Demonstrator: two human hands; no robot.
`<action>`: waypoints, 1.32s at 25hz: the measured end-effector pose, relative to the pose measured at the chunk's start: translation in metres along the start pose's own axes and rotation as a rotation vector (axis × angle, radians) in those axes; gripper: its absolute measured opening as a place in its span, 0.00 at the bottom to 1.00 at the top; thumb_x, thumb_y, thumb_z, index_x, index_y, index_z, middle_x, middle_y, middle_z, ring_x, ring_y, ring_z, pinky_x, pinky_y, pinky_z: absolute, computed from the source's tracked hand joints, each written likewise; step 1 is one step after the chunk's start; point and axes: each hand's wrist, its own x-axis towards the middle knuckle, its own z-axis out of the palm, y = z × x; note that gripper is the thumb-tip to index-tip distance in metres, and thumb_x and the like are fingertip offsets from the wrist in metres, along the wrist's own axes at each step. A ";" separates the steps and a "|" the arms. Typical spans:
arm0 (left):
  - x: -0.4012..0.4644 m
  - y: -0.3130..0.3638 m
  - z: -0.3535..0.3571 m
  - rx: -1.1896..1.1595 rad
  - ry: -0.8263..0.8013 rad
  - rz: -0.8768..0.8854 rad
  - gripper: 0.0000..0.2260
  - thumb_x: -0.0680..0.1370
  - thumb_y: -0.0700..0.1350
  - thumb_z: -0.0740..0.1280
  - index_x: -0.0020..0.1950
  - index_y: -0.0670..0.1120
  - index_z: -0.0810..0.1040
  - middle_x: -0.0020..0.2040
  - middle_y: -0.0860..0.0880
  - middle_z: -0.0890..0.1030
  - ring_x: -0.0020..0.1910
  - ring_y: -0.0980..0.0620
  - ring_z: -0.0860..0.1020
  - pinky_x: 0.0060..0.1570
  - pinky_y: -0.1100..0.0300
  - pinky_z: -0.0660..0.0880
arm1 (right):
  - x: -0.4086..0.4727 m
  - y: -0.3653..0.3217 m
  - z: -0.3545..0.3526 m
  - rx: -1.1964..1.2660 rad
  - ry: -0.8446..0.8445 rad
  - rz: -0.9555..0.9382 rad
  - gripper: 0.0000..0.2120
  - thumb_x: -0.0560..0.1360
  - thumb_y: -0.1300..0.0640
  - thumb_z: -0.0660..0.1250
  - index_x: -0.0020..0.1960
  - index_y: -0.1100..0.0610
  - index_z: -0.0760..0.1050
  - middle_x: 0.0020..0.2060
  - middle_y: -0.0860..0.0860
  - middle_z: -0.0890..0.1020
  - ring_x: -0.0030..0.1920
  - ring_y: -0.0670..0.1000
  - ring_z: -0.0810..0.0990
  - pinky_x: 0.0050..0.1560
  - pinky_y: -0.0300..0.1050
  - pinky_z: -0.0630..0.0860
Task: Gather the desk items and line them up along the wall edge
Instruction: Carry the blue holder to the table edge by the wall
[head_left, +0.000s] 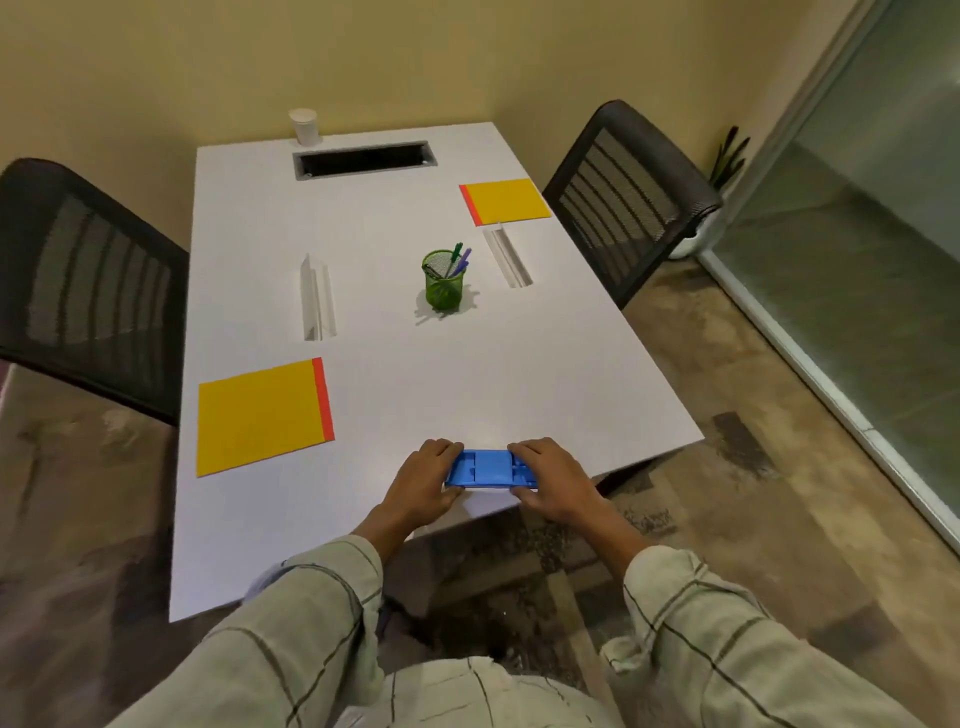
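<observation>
A flat blue plastic tray (491, 467) lies at the near edge of the white table (395, 364). My left hand (423, 480) grips its left end and my right hand (553, 480) grips its right end. A green mesh pen cup (443, 283) with several pens stands mid-table. One yellow pad with a red strip (262, 415) lies near left, another yellow pad (506, 201) far right. Two clear plastic holders lie flat: the left holder (317, 299) and the right holder (506, 257). A white paper cup (305, 126) stands at the far edge by the wall.
A black cable slot (363, 159) is cut into the table near the wall. Black mesh chairs stand at the left (83, 291) and at the right (628, 197). A glass partition (857, 234) and a potted plant (727, 156) are on the right.
</observation>
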 end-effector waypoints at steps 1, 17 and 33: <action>0.004 0.014 0.006 0.003 -0.013 0.019 0.28 0.74 0.49 0.71 0.71 0.48 0.67 0.67 0.46 0.73 0.63 0.49 0.72 0.63 0.57 0.72 | -0.010 0.013 -0.006 -0.007 0.010 0.012 0.30 0.74 0.48 0.71 0.73 0.51 0.66 0.66 0.51 0.74 0.64 0.51 0.72 0.66 0.45 0.71; 0.211 0.154 0.028 0.217 -0.059 0.412 0.26 0.74 0.54 0.68 0.70 0.48 0.68 0.65 0.47 0.75 0.61 0.47 0.73 0.60 0.54 0.70 | 0.006 0.189 -0.118 -0.006 0.183 0.235 0.30 0.72 0.49 0.73 0.71 0.54 0.68 0.64 0.52 0.76 0.63 0.53 0.73 0.63 0.47 0.73; 0.419 0.377 0.114 0.015 -0.121 0.464 0.28 0.74 0.50 0.70 0.71 0.46 0.67 0.68 0.45 0.72 0.66 0.47 0.71 0.67 0.52 0.68 | -0.001 0.461 -0.260 -0.003 0.233 0.298 0.29 0.71 0.46 0.72 0.68 0.53 0.71 0.60 0.52 0.79 0.58 0.52 0.77 0.56 0.49 0.78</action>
